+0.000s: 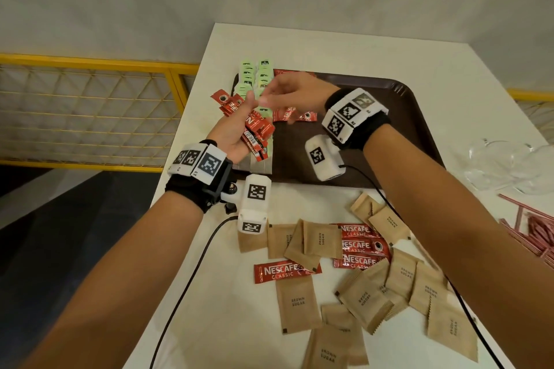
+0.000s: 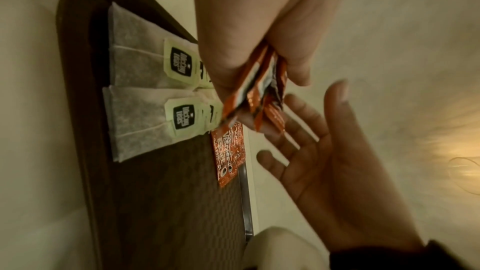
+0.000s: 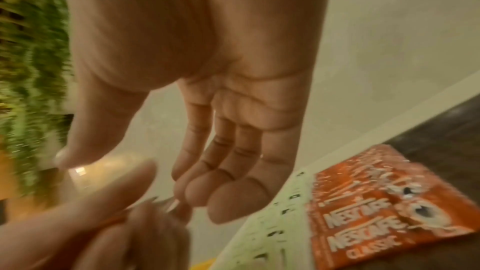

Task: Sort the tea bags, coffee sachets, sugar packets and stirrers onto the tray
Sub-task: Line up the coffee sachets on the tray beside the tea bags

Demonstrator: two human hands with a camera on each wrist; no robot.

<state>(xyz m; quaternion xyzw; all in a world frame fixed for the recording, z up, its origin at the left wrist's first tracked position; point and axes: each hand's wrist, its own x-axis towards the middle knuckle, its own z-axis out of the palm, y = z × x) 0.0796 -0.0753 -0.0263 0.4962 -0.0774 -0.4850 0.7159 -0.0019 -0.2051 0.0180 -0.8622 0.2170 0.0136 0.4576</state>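
Right now the left hand [image 1: 236, 129] is raised over the left edge of the brown tray [image 1: 401, 99], its fingers curled around a bundle of red coffee sachets [image 1: 256, 132] whose ends fan out past the thumb and the heel of the palm. Just beside it, the right hand [image 1: 295, 93] reaches across from the right with its fingers straight and loosely spread, holding nothing; its fingertips [image 2: 298, 106] come right up to the ends of the held sachets, though whether they touch is hard to tell.

On the tray, tea bags [image 1: 254, 75] with pale green tags lie in overlapping rows along its left edge. More coffee sachets [image 1: 295, 115] lie flat on the tray next to those rows, partly under the right hand. The tray sits toward the far left of the white desk [image 1: 359, 54].

Near the front edge of the desk, brown sugar packets [image 1: 320, 241] are scattered loosely, some overlapping, with several loose coffee sachets [image 1: 358, 246] mixed in among them. Red stirrers [image 1: 536, 231] lie in a pile at the right edge of the desk, and clear glass dishes [image 1: 506, 165] stand just behind them, near the tray's right side.
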